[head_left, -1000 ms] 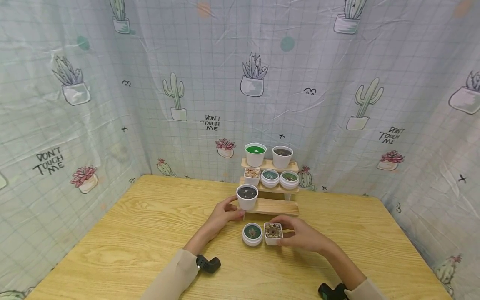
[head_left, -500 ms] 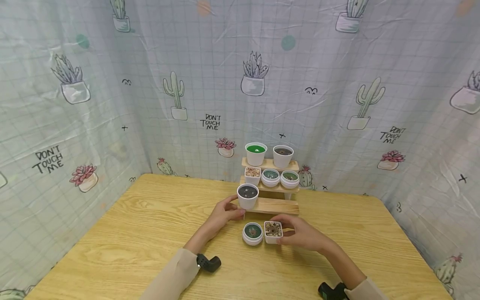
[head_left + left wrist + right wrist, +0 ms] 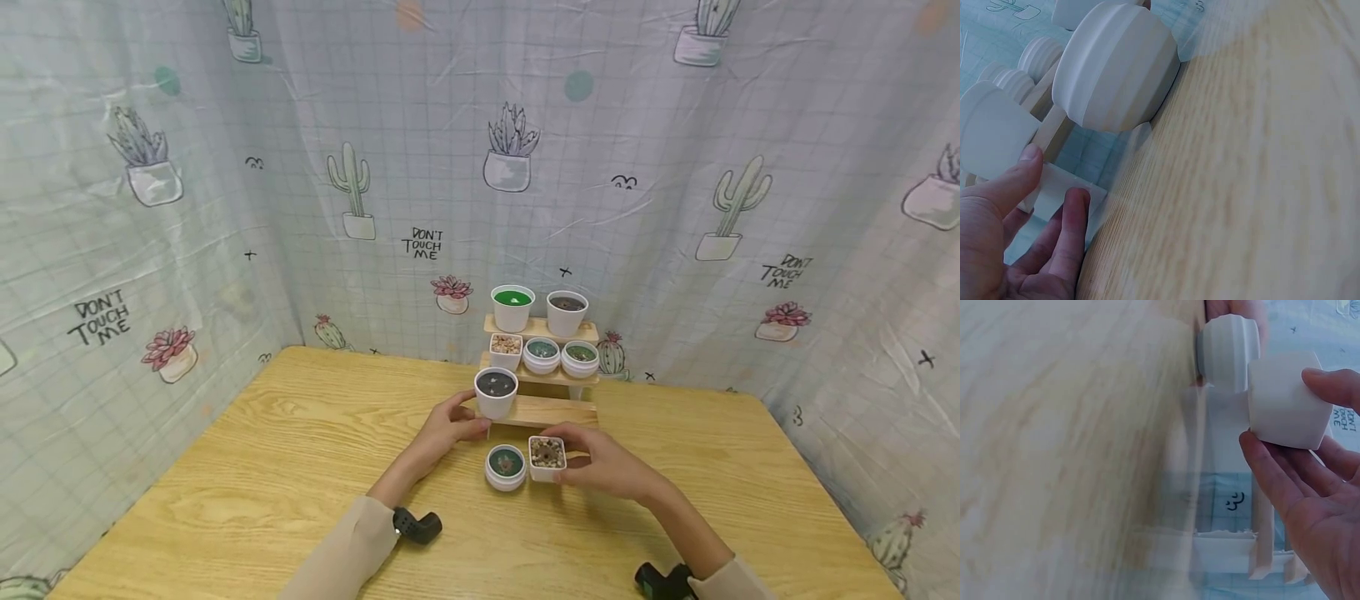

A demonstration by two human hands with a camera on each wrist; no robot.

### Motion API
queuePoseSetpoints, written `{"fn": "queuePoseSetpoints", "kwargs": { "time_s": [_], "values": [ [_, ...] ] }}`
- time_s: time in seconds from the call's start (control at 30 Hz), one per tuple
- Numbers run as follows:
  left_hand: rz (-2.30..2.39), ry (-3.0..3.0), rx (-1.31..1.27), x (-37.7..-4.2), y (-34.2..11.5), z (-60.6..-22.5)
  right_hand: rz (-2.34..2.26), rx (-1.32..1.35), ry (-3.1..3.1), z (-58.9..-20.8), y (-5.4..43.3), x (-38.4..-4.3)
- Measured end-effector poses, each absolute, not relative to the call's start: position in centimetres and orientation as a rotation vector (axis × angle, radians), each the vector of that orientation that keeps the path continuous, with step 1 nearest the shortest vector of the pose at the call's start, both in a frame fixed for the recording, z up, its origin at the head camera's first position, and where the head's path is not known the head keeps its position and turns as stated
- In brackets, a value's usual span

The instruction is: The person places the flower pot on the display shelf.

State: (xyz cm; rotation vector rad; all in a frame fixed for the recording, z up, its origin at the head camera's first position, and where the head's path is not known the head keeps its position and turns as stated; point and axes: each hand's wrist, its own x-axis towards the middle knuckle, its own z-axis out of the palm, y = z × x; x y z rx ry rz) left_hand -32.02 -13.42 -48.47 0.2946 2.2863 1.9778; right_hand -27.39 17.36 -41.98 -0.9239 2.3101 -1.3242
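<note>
My right hand (image 3: 603, 462) pinches a square white pot (image 3: 547, 471) filled with pebbles, thumb on one side and fingers on the other. In the right wrist view this pot (image 3: 1288, 400) is held up above the table surface. Beside it a round ribbed white pot (image 3: 505, 479) with a dark green top stands on the table. My left hand (image 3: 446, 433) grips the left end of the wooden stepped stand (image 3: 555, 411), its thumb at the lowest board's edge. Right over that hand, a white pot (image 3: 495, 404) with a dark top sits on the lowest step.
On the middle step stand a small square pot (image 3: 505, 358) and two round ribbed pots, one of them (image 3: 579, 367) at the right end. The top step bears a green-topped pot (image 3: 512, 317) and a brown-topped pot (image 3: 566, 321). A printed curtain (image 3: 420, 167) hangs behind the table (image 3: 300, 467).
The square pebble pot has risen a little and moved slightly toward the stand in my right hand. My left hand stays where it was at the stand.
</note>
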Motion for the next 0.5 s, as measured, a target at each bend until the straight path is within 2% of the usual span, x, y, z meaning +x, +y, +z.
{"fn": "queuePoseSetpoints", "kwargs": {
  "time_s": [0.5],
  "values": [
    [1.976, 2.292, 0.319, -32.0, -13.4, -48.6, -1.366, -0.945, 2.355, -41.3, 18.0, -28.4]
  ]
}}
